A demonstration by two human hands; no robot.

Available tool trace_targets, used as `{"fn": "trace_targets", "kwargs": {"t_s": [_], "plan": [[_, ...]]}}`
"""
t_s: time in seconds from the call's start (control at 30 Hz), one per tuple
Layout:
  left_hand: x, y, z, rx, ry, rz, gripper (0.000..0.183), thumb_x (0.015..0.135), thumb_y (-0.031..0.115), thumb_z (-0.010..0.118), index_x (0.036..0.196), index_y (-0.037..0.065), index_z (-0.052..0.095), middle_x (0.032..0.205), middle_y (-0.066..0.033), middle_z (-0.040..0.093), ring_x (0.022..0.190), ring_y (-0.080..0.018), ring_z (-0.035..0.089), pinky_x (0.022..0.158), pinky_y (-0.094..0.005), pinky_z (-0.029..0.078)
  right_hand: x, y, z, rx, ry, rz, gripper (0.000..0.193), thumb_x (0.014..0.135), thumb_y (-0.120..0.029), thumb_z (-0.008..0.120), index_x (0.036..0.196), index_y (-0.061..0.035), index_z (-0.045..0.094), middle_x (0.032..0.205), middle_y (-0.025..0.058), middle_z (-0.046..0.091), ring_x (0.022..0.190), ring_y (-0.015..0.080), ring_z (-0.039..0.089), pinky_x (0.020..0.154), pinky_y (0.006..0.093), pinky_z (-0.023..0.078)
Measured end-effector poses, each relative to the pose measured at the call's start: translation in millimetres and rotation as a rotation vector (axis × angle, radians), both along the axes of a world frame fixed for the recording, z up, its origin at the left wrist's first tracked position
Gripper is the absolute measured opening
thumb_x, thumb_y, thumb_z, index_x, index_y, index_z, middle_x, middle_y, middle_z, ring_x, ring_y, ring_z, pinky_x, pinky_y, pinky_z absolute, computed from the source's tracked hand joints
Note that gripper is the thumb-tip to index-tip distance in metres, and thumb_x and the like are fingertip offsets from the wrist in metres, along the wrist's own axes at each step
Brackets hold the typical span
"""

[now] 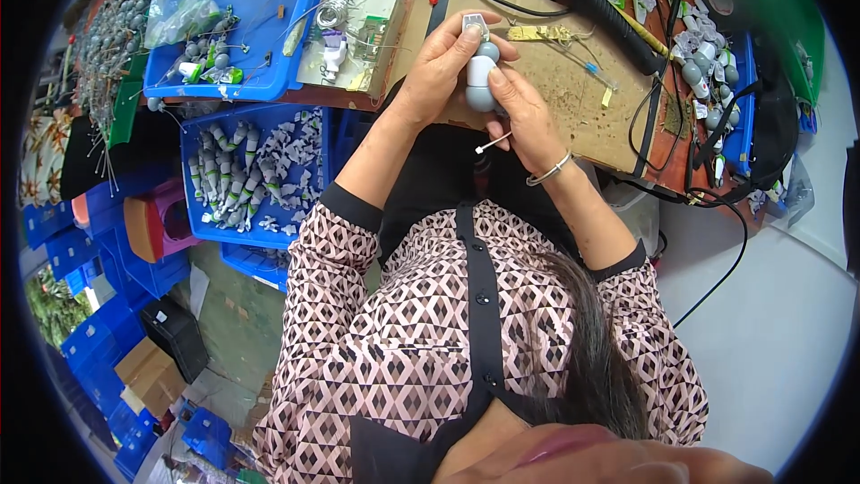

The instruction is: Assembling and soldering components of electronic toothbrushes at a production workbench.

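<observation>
A small grey-and-white rounded plastic device is held upright over the table's near edge, with a translucent cap-like piece at its top end. My left hand is closed on its upper part, thumb against the cap. Round the lower grey section, the fingers of my right hand are closed, the thumb resting on its side. A thin white stick-like piece with a small pale tip juts out below my right fingers. What it joins inside that hand is hidden.
A brown work board lies under my hands, with a thick black handle-like tool and black cables. Blue trays hold parts at the left, and a lower blue bin holds similar devices. More grey-and-white pieces are heaped at the right.
</observation>
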State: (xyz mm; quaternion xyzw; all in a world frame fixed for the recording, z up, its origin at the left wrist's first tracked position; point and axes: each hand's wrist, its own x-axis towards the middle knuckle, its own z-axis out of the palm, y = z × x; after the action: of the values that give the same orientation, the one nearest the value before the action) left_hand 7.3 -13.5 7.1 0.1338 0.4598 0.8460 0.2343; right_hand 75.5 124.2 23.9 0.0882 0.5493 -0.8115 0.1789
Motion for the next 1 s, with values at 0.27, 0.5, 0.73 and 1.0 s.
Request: {"fn": "trace_targets", "kwargs": {"t_s": [0.27,0.5,0.73,1.0], "plan": [[-1,-5,-2,-0.023,0.042,-0.018,0.039,0.103,0.027,0.043,0.130,-0.001,0.045,0.096,-0.0084,0.064,0.086,-0.0114,0.059,0.080,-0.0255,0.049,-5,12,6,0.012,-0.057,0.196,0.040,0.101,-0.039,0.045,0.114,-0.0024,0.052,0.084,0.0048,0.065,0.046,0.0009,0.035,0.038,0.0158,0.027],[3,-2,1,-0.044,0.060,-0.009,0.045,0.098,0.021,0.053,0.135,-0.001,0.038,0.110,-0.0112,0.062,0.103,-0.0158,0.057,0.091,-0.0304,0.047,-3,7,0,0.005,-0.065,0.033,0.034,0.101,-0.036,0.046,0.111,-0.0049,0.055,0.085,0.0030,0.064,0.045,0.0005,0.033,0.038,0.0152,0.026],[5,1,7,-0.035,0.091,-0.034,0.055,0.093,0.015,0.060,0.137,-0.001,0.032,0.123,-0.0153,0.057,0.119,-0.0244,0.054,0.102,-0.0363,0.043,-8,17,2,-0.023,-0.069,0.052,0.032,0.101,-0.035,0.047,0.107,-0.0052,0.058,0.072,-0.0040,0.051,0.045,0.0001,0.033,0.037,0.0156,0.027],[9,-1,5,-0.141,0.130,-0.025,0.054,0.094,0.019,0.060,0.136,-0.001,0.034,0.126,-0.0143,0.057,0.116,-0.0209,0.055,0.098,-0.0335,0.045,-10,15,-5,0.151,0.023,-0.042,0.031,0.100,-0.035,0.048,0.106,-0.0059,0.059,0.079,0.0048,0.060,0.050,0.0087,0.048,0.042,0.0225,0.038]]}}
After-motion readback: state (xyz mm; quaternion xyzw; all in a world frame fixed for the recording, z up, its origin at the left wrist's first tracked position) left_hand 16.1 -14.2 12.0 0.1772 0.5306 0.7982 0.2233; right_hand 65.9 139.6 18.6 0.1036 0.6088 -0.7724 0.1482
